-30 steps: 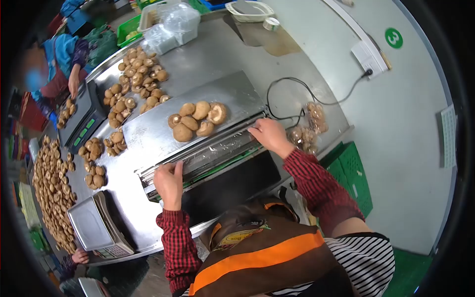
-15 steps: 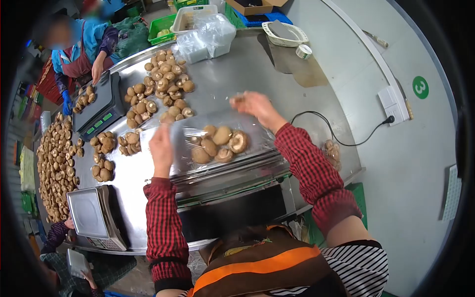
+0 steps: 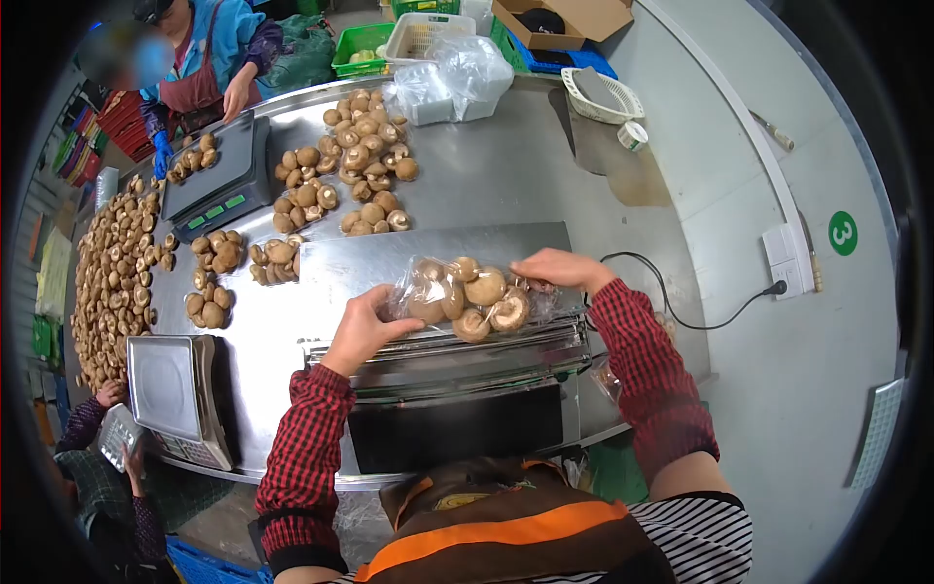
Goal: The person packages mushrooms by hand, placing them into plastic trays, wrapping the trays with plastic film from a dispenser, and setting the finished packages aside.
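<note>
A pack of brown mushrooms [image 3: 484, 288] in clear plastic film lies in front of me, over the front part of the metal wrapping machine [image 3: 438, 243]. My left hand [image 3: 365, 329] grips the pack's left end, its thumb reaching along the near side. At the opposite end, my right hand [image 3: 564, 270] has its fingers closed on the bunched film. Several mushrooms inside show pale undersides and stems. Whether a tray lies beneath them is hidden.
Loose mushroom groups [image 3: 370, 146] and a large mushroom pile [image 3: 115, 282] cover the table's left side. Two scales stand there, a dark scale [image 3: 219, 175] and a silver scale [image 3: 175, 389]. A co-worker [image 3: 219, 58] stands at the far side. A black cable [image 3: 662, 297] runs rightward to the wall.
Both hands have come down and inward to the pack's ends. The film, spread wide before, is now folded close round the mushrooms. The camera view has shifted slightly.
</note>
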{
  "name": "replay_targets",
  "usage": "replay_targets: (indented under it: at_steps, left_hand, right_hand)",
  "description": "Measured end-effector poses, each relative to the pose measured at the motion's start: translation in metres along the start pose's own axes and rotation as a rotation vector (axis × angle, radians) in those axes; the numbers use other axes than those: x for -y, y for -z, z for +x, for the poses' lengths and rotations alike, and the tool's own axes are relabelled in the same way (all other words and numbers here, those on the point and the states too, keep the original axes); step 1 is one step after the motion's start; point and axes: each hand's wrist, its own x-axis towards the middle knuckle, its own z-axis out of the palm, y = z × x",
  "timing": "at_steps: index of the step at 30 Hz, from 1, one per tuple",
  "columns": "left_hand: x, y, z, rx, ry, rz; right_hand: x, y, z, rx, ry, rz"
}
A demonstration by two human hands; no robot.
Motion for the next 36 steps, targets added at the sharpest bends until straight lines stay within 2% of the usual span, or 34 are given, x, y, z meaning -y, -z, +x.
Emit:
replay_targets:
  at_steps: [1, 2, 3, 5, 6, 7, 9, 10, 11, 13, 14, 15, 17, 18, 19, 20, 21, 22, 23, 25, 26, 27, 28, 29, 30, 31, 32, 33, 34, 36]
  left_hand:
    - [0.003, 0.002, 0.001, 0.049, 0.038, -0.145]
    - [0.006, 0.004, 0.0, 0.068, 0.041, -0.155]
    - [0.009, 0.005, 0.002, 0.061, 0.038, -0.164]
    - [0.016, 0.004, 0.009, 0.106, 0.166, -0.381]
    - [0.015, -0.003, 0.012, 0.018, 0.197, -0.335]
    - [0.02, -0.01, 0.015, 0.017, 0.189, -0.337]
    - [0.029, -0.024, 0.022, -0.189, 0.118, -0.147]
    - [0.023, -0.032, 0.023, -0.286, 0.11, -0.121]
    - [0.019, -0.038, 0.023, -0.274, 0.107, -0.121]
    - [0.008, -0.044, 0.025, -0.469, 0.013, -0.055]
    - [0.003, -0.044, 0.023, -0.46, 0.01, -0.069]
    - [-0.001, -0.045, 0.018, -0.446, 0.001, -0.069]
    - [-0.004, -0.05, 0.001, -0.412, 0.017, -0.084]
    - [-0.022, -0.048, -0.02, -0.445, -0.042, -0.045]
    - [-0.024, -0.048, -0.039, -0.401, 0.006, -0.051]
    - [-0.023, -0.049, -0.059, -0.352, 0.055, -0.054]
    - [-0.029, -0.051, -0.083, -0.28, 0.159, -0.231]
    - [-0.02, -0.054, -0.104, -0.228, 0.166, -0.153]
    - [-0.015, -0.06, -0.122, -0.177, 0.252, -0.207]
    - [0.001, -0.07, -0.141, -0.073, 0.387, -0.28]
    - [0.002, -0.073, -0.148, -0.041, 0.392, -0.27]
    - [-0.004, -0.075, -0.153, -0.128, 0.284, -0.097]
    - [-0.009, -0.078, -0.156, -0.217, 0.167, 0.074]
    - [-0.012, -0.083, -0.157, -0.192, 0.16, 0.081]
    - [-0.015, -0.089, -0.16, -0.254, 0.148, 0.003]
    - [-0.016, -0.094, -0.162, -0.313, 0.136, -0.077]
    - [-0.013, -0.098, -0.163, -0.243, 0.162, -0.026]
    - [-0.014, -0.106, -0.162, -0.237, 0.063, 0.01]
    - [-0.007, -0.112, -0.161, -0.213, -0.018, 0.103]
    - [0.013, -0.115, -0.155, -0.155, -0.112, 0.339]
  right_hand:
    - [-0.011, -0.002, -0.008, -0.029, 0.106, 0.073]
    - [-0.022, -0.008, -0.014, -0.054, 0.21, 0.145]
    - [-0.029, -0.016, -0.019, -0.053, 0.207, 0.133]
    - [-0.04, -0.032, -0.028, -0.322, 0.435, 0.204]
    - [-0.038, -0.038, -0.032, -0.354, 0.326, 0.327]
    - [-0.041, -0.045, -0.032, -0.359, 0.328, 0.322]
    - [-0.049, -0.063, -0.022, -0.671, 0.342, 0.473]
    - [-0.045, -0.071, -0.016, -0.782, 0.413, 0.356]
    - [-0.043, -0.079, -0.013, -0.792, 0.405, 0.361]
    - [-0.03, -0.089, -0.009, -1.055, 0.555, 0.176]
    - [-0.027, -0.091, -0.008, -1.083, 0.566, 0.05]
    - [-0.019, -0.096, -0.019, -1.098, 0.556, 0.053]
    - [0.002, -0.107, -0.05, -0.792, 0.193, 0.355]
    - [-0.002, -0.119, -0.055, -0.834, 0.308, 0.34]
    - [0.0, -0.129, -0.072, -0.842, 0.289, 0.354]
    - [0.01, -0.139, -0.098, -0.67, 0.176, 0.519]
    - [0.015, -0.15, -0.117, -0.497, 0.066, 0.685]
    - [0.011, -0.165, -0.128, -0.474, 0.022, 0.625]
    - [0.002, -0.174, -0.133, -0.482, -0.007, 0.652]
    - [-0.018, -0.197, -0.137, -0.266, -0.133, 0.586]
    - [-0.027, -0.211, -0.138, -0.327, -0.132, 0.63]
    - [-0.032, -0.222, -0.141, -0.337, -0.146, 0.655]
    - [-0.036, -0.231, -0.143, -0.551, -0.121, 0.604]
    - [-0.038, -0.239, -0.145, -0.764, -0.101, 0.544]
    - [-0.035, -0.251, -0.149, -0.914, -0.074, 0.575]
    - [-0.039, -0.266, -0.15, -0.929, -0.097, 0.598]
    - [-0.048, -0.283, -0.149, -1.052, -0.108, 0.446]
    - [-0.058, -0.301, -0.149, -1.168, -0.125, 0.29]
    - [-0.07, -0.318, -0.148, -1.28, -0.078, 0.202]
    - [-0.108, -0.35, -0.152, -1.366, -0.183, 0.165]
